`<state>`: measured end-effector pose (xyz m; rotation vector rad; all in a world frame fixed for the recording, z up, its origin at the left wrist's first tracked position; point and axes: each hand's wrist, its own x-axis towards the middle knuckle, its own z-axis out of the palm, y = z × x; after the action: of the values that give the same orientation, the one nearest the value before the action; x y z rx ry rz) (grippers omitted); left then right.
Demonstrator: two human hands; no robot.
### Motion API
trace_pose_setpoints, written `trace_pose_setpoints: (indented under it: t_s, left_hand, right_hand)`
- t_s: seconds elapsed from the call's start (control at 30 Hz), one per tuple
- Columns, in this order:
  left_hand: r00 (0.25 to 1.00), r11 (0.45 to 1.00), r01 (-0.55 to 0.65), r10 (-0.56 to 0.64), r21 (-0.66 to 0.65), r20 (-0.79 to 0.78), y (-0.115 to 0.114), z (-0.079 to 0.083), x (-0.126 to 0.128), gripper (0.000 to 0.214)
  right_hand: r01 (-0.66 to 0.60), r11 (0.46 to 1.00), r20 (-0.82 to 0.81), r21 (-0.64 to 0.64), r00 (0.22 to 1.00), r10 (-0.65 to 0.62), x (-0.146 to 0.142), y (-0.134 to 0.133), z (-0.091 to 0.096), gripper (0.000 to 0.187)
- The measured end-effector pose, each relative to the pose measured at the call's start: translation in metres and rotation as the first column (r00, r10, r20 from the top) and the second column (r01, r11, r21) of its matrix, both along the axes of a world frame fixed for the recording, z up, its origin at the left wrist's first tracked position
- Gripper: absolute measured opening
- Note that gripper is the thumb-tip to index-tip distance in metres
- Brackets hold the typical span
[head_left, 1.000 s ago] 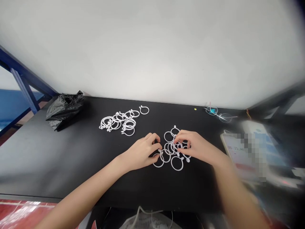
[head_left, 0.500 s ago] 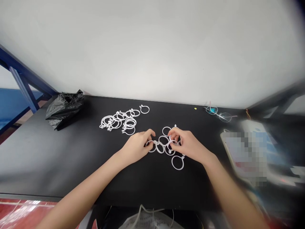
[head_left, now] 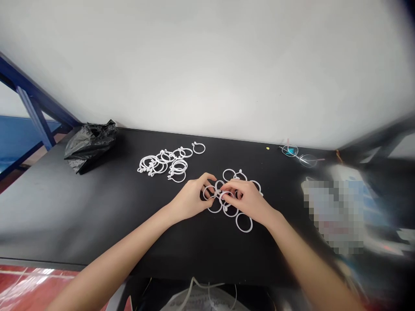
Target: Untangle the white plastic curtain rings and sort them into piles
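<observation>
My left hand (head_left: 192, 199) has its thumb and fingers closed on a white plastic curtain ring (head_left: 204, 192) with a small eyelet. Close beside it, my right hand (head_left: 249, 199) pinches another white curtain ring (head_left: 220, 199) between thumb and fingers. The two held rings nearly meet at their eyelets, and I cannot tell whether they are linked. Several more rings lie under and around the right hand, partly hidden by it. One loose ring (head_left: 237, 224) lies just in front of that hand. Farther left, a pile of white curtain rings (head_left: 178, 163) overlaps on the black table (head_left: 106, 207).
A crumpled black plastic bag (head_left: 90, 144) sits at the back left. Eyeglasses (head_left: 296, 156) and a small yellow speck (head_left: 267, 148) lie near the wall. A blurred-out flat object (head_left: 333, 216) is at the right. Blue metal framing (head_left: 32, 112) stands on the left.
My right hand has moved left toward my left hand with a ring in its fingers. The left hand has shifted slightly right, and its ring is now raised a little. The left pile is unchanged.
</observation>
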<state>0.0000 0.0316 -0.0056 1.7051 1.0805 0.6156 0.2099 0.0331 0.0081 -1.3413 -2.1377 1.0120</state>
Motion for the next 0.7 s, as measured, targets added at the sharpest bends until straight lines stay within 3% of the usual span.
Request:
trace_pose_setpoints:
  t_s: [0.2,0.33,0.43,0.53,0.6,0.7]
  left_hand:
    - [0.998,0.999,-0.045,0.047,0.030,-0.045,0.001,0.001,-0.003,0.038]
    - [0.990,0.992,-0.129,0.130,-0.014,0.054,0.006,0.007,-0.005,0.030]
    - [0.938,0.952,-0.206,0.259,-0.228,0.231,0.010,0.010,-0.007,0.021]
    - [0.857,0.856,-0.193,0.385,-0.480,0.341,0.012,0.011,-0.008,0.021]
    - [0.828,0.824,-0.166,0.415,-0.542,0.377,0.012,0.011,-0.007,0.025]
    - [0.830,0.833,-0.139,0.393,-0.535,0.396,0.010,0.010,-0.005,0.028]
  right_hand:
    - [0.031,0.996,0.037,0.080,0.999,-0.034,0.002,0.000,-0.004,0.013]
    - [0.011,0.996,0.090,0.089,0.996,-0.019,0.000,-0.002,-0.006,0.008]
    - [0.011,0.995,0.086,0.095,0.996,-0.019,-0.002,-0.002,-0.005,0.004]
    - [0.031,0.996,0.028,0.089,0.999,-0.033,-0.003,-0.003,-0.005,0.005]
    - [0.045,0.996,-0.014,0.079,0.999,-0.044,-0.003,-0.002,-0.006,0.006]
    - [0.090,0.992,-0.076,0.084,0.994,-0.083,-0.002,-0.002,-0.007,0.006]
